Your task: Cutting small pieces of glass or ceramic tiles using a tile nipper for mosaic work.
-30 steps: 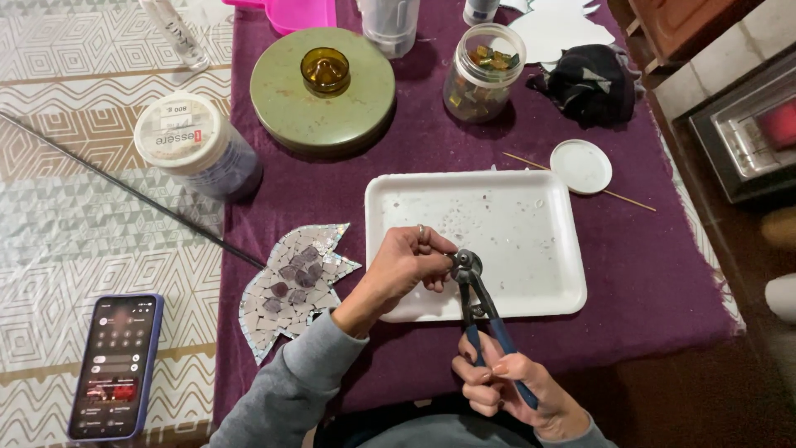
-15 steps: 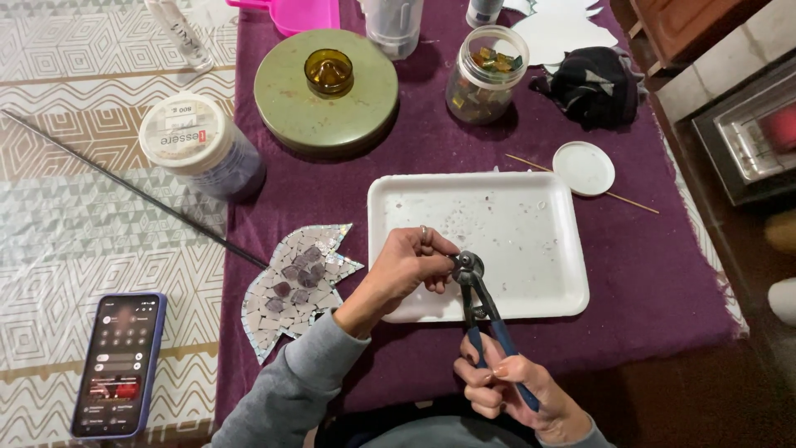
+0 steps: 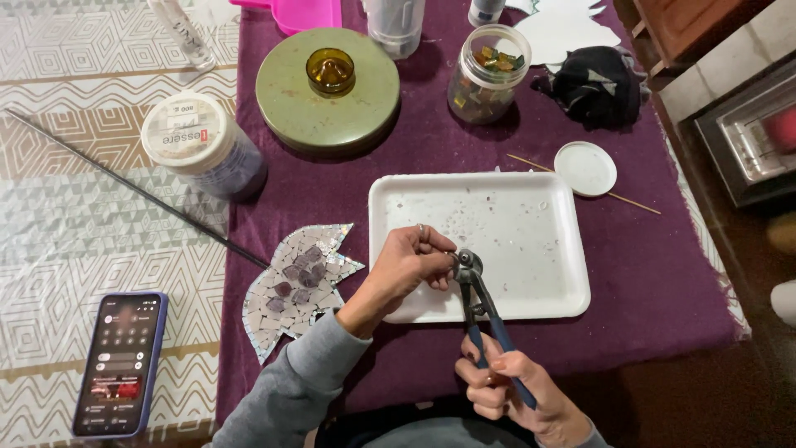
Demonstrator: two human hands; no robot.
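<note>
Low in the frame's centre, the right hand [image 3: 506, 390] squeezes blue-handled nippers [image 3: 479, 303] over the white tray [image 3: 547, 282], while the left hand [image 3: 410, 265] pinches something tiny at their wheels.

I saw the tray [image 3: 531, 207] right of the mosaic [image 3: 294, 286], jar [image 3: 489, 75] behind it, phone [image 3: 120, 361] far left.
</note>
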